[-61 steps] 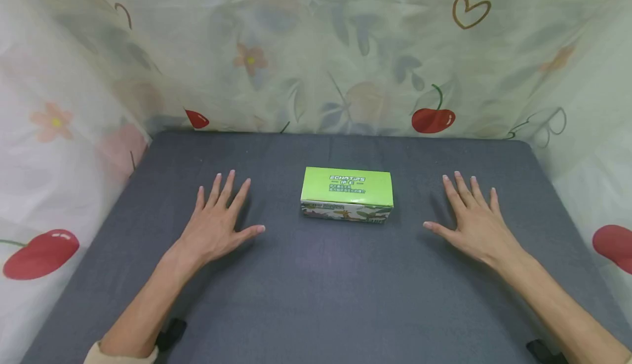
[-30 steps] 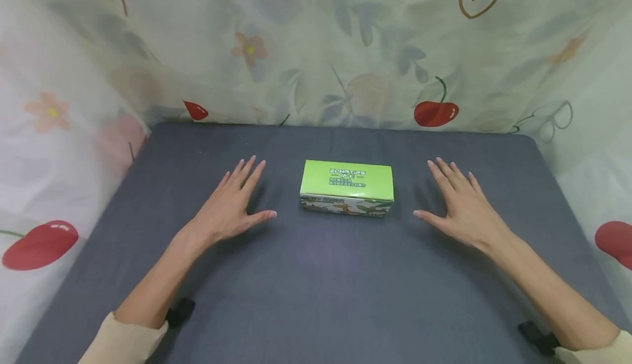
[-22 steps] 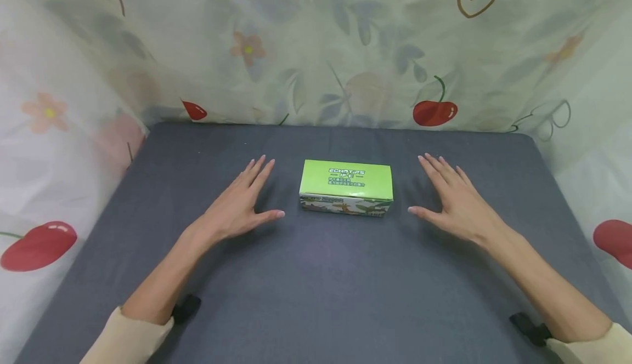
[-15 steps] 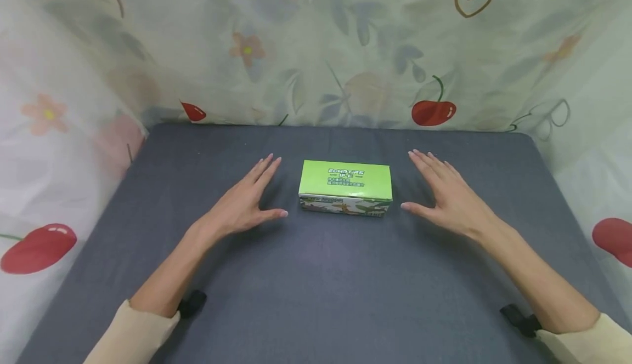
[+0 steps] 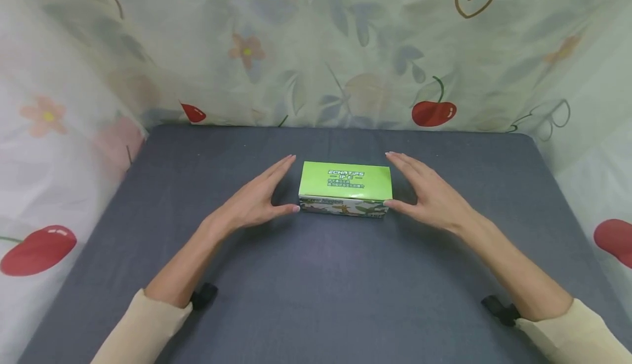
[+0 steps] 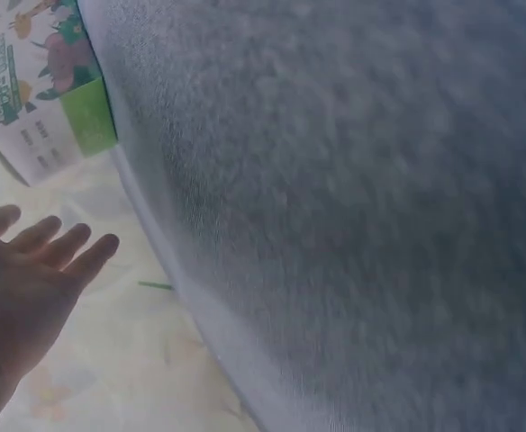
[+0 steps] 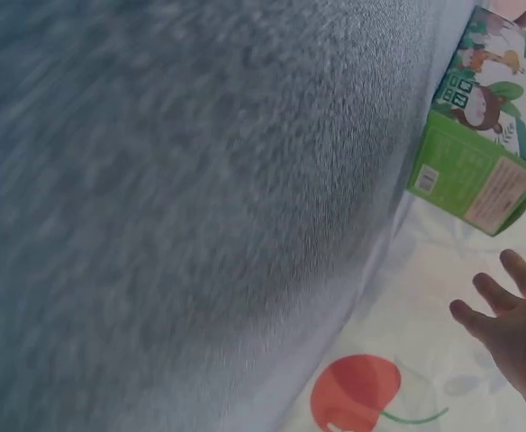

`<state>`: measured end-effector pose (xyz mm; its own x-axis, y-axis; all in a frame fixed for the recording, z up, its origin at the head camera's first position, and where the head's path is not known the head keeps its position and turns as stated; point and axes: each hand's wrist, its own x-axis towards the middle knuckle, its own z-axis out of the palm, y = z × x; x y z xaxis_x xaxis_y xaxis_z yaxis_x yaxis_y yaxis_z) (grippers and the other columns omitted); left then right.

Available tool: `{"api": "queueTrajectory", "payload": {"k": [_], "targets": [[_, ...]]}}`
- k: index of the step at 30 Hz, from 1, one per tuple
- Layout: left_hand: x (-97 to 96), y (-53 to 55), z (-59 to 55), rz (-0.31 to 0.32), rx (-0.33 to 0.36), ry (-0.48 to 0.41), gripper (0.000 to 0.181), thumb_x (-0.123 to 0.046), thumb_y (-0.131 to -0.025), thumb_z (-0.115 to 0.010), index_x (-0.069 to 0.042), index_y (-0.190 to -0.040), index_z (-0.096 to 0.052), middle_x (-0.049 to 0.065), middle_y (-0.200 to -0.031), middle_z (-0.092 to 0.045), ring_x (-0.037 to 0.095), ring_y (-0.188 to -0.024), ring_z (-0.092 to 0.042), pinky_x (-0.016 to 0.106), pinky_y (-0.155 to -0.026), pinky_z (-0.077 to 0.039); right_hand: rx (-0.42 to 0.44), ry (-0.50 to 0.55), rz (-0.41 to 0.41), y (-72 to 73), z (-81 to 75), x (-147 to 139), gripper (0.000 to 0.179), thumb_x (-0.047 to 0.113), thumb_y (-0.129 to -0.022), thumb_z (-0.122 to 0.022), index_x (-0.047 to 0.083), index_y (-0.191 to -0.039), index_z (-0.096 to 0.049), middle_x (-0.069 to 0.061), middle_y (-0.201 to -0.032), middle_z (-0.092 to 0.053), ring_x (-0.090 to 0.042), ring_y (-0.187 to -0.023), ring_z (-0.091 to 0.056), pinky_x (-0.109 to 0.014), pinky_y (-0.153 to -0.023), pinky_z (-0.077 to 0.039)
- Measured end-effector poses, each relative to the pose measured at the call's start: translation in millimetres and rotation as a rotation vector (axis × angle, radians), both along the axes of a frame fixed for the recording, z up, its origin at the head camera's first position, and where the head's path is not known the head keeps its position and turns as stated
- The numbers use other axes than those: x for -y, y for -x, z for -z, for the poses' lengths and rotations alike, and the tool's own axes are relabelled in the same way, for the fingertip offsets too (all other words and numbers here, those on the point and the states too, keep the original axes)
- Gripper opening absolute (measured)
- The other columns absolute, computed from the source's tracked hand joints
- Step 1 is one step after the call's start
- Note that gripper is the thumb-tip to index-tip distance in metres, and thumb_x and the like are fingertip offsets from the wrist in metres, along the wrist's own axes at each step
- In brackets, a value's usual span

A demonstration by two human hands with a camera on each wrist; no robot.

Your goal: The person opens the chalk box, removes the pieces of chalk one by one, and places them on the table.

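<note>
A small cardboard box [image 5: 345, 182] with a green top and a front printed with animals rests on the dark grey tabletop. To its left is my left hand [image 5: 254, 197], fingers extended and thumb tip right at the box's front left corner. My right hand [image 5: 429, 194] stands at the other end, its thumb tip overlapping the front right corner in the head view. In the left wrist view, the box [image 6: 51, 85] shows past the spread fingers of my left hand [image 6: 29, 288]. The right wrist view has the green end of the box [image 7: 466, 171] above my right hand [image 7: 515, 324].
The grey cloth-covered table [image 5: 326, 287] has rounded far corners. A pale curtain [image 5: 296, 46] printed with flowers and cherries hangs behind it and along both sides. Each wrist wears a black strapped device, such as the left wrist device [image 5: 204, 296].
Both hands have moved inward from the table's sides to the two ends of the box. The box stays in place on the table; the head view has shifted slightly.
</note>
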<state>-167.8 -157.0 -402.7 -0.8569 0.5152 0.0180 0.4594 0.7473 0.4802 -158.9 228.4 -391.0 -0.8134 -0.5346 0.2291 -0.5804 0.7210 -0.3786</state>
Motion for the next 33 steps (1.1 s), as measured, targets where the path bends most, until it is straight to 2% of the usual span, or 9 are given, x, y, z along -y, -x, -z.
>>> {"api": "queueTrajectory", "payload": {"k": [6, 11, 15, 23, 28, 33], "targets": [[-7.6, 4.1, 5.0, 0.013, 0.041, -0.054, 0.102, -0.047, -0.086, -0.075, -0.023, -0.162, -0.011, -0.001, -0.165, -0.015, 0.019, -0.149, -0.02, 0.048, -0.117, -0.028, 0.016, 0.047, -0.042, 5.3, 4.6, 8, 0.089, 0.043, -0.086, -0.076, 0.025, -0.159, -0.027, -0.003, -0.158, -0.034, -0.027, -0.143, -0.033, -0.054, -0.11, -0.034], [-14.2, 8.4, 5.7, 0.027, 0.064, -0.105, 0.099, -0.045, -0.086, -0.076, -0.026, -0.161, -0.013, -0.003, -0.164, -0.018, 0.017, -0.149, -0.021, 0.047, -0.117, -0.028, 0.027, 0.09, -0.063, 9.5, 6.9, 11, 0.086, 0.039, -0.086, -0.078, 0.024, -0.157, -0.032, -0.002, -0.155, -0.038, -0.025, -0.14, -0.037, -0.053, -0.109, -0.036], [-18.3, 13.6, 6.5, 0.039, 0.08, -0.154, 0.097, -0.042, -0.086, -0.077, -0.023, -0.161, -0.017, -0.002, -0.163, -0.022, 0.017, -0.148, -0.023, 0.045, -0.117, -0.028, 0.059, 0.115, -0.069, 13.1, 7.4, 15, 0.084, 0.039, -0.085, -0.078, 0.025, -0.156, -0.034, -0.002, -0.153, -0.041, -0.024, -0.139, -0.039, -0.053, -0.108, -0.038], [-22.0, 21.7, 8.5, 0.072, 0.137, -0.281, 0.095, -0.032, -0.085, -0.08, -0.016, -0.159, -0.023, 0.002, -0.16, -0.029, 0.019, -0.145, -0.031, 0.041, -0.113, -0.035, 0.114, 0.14, -0.062, 19.6, 11.0, 20, 0.082, 0.041, -0.084, -0.079, 0.023, -0.154, -0.039, -0.003, -0.15, -0.045, -0.024, -0.136, -0.042, -0.052, -0.107, -0.038], [-21.9, 24.7, 10.6, 0.059, 0.196, -0.358, 0.094, -0.028, -0.084, -0.082, -0.016, -0.158, -0.027, 0.002, -0.158, -0.034, 0.02, -0.142, -0.037, 0.038, -0.113, -0.036, 0.177, 0.145, -0.047, 21.4, 13.8, 23, 0.081, 0.043, -0.085, -0.078, 0.024, -0.153, -0.04, -0.004, -0.146, -0.048, -0.023, -0.13, -0.046, -0.05, -0.104, -0.04], [-22.2, 25.2, 12.1, 0.049, 0.233, -0.408, 0.093, -0.024, -0.082, -0.084, -0.015, -0.157, -0.031, 0.002, -0.156, -0.037, 0.021, -0.14, -0.04, 0.036, -0.112, -0.037, 0.204, 0.149, -0.041, 20.7, 15.3, 24, 0.081, 0.044, -0.084, -0.079, 0.023, -0.153, -0.041, -0.003, -0.143, -0.05, -0.021, -0.124, -0.049, -0.047, -0.1, -0.042]]}}
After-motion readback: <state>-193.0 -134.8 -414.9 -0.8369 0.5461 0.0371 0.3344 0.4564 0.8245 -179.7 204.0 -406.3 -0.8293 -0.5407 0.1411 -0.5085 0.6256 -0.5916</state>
